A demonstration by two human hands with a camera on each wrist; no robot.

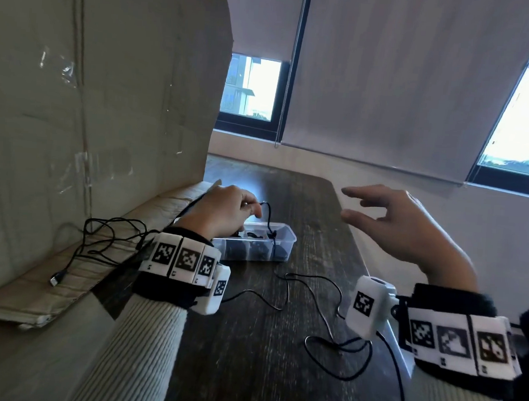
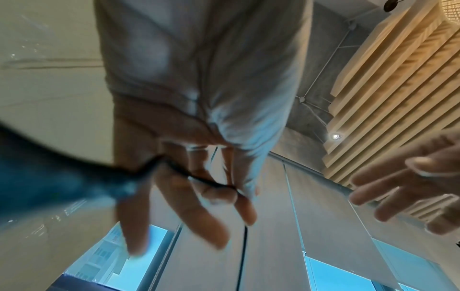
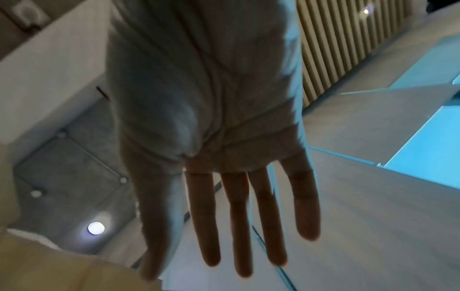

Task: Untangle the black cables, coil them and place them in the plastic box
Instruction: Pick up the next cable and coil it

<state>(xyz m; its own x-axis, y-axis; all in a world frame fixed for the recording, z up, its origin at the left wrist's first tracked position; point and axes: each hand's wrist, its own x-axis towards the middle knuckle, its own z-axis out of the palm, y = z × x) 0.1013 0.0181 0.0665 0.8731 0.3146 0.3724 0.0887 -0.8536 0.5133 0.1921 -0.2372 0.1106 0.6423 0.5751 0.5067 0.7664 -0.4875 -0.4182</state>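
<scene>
Left hand (image 1: 225,210): pinches black cable (image 1: 268,214) above plastic box (image 1: 280,242) | right hand (image 1: 402,225): released, fingers spread, raised right of box | box: mid-table, apparently holding coiled cables | loose cable (image 1: 309,297): near side of table (image 1: 276,373)

Clear glossy plastic box (image 1: 281,235); dark matt wood-grain table (image 1: 261,356); creased cardboard (image 1: 93,78); ribbed knit sleeves (image 1: 127,347).

Bare dark table (image 1: 313,200) beyond and beneath the raised right hand (image 1: 411,229). Hard left of the left hand (image 1: 225,211): upright cardboard sheet (image 1: 102,88). Under it, plastic box (image 1: 285,238); loose black cable (image 1: 310,289) strewn between both wrists.
</scene>
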